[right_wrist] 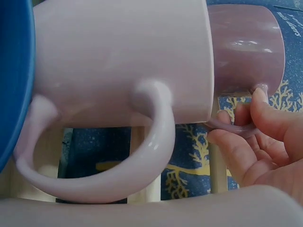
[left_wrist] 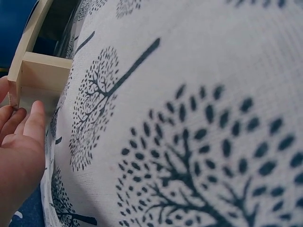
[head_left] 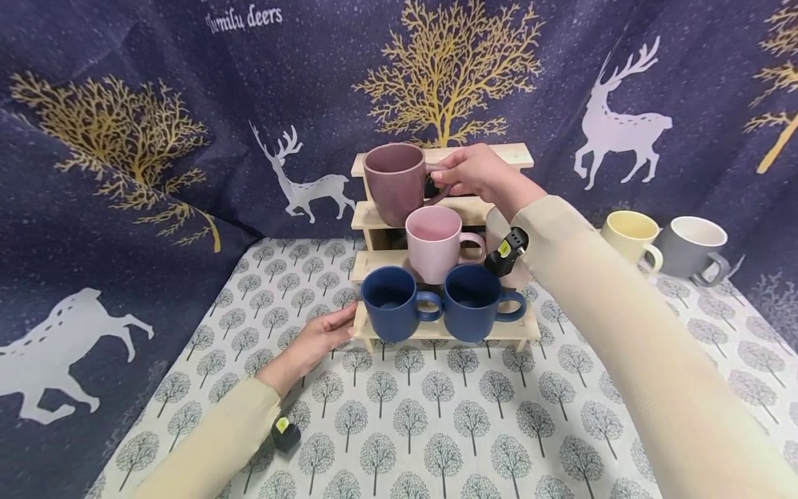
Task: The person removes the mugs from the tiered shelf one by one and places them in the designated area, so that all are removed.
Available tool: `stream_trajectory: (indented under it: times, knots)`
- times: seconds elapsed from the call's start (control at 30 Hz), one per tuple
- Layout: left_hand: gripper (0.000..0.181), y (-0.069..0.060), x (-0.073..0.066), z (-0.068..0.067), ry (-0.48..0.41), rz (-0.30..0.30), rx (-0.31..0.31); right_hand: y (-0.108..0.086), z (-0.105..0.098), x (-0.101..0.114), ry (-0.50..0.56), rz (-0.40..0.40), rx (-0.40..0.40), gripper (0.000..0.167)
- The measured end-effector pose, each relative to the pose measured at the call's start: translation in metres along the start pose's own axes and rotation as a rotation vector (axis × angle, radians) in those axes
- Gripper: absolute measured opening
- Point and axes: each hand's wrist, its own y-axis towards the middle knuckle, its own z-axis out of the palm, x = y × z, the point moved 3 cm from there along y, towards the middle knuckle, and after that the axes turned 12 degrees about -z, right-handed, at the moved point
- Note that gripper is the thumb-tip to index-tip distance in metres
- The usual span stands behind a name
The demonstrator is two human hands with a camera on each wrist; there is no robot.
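My right hand (head_left: 476, 173) pinches the handle of a mauve mug (head_left: 395, 184), which stands upright at the upper left of a stepped wooden rack (head_left: 511, 154). The right wrist view shows thumb and fingers of that hand (right_wrist: 274, 137) about the handle. With my left hand (head_left: 318, 339) I grip the left end of the rack's lowest board, fingers on both sides of the board end (left_wrist: 16, 90). A pink mug (head_left: 433, 253) sits on the step below the mauve one. Two navy mugs (head_left: 393, 308) occupy the lowest step, handles to the right.
Right of the rack, a yellow mug (head_left: 630, 235) and a grey mug (head_left: 686, 246) stand on the tree-print tablecloth (head_left: 436, 416). A pale object (head_left: 495, 229) behind my right wrist is mostly hidden. Dark blue deer-print fabric (head_left: 299, 69) hangs behind.
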Motion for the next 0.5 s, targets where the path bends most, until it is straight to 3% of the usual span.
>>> stream_trajectory:
  times: [0.5]
  knots:
    - [0.066,-0.0001,-0.0005,0.0002,0.003,-0.008,-0.002,0.0014,0.0009,0.0,0.034,-0.009,-0.014,0.033]
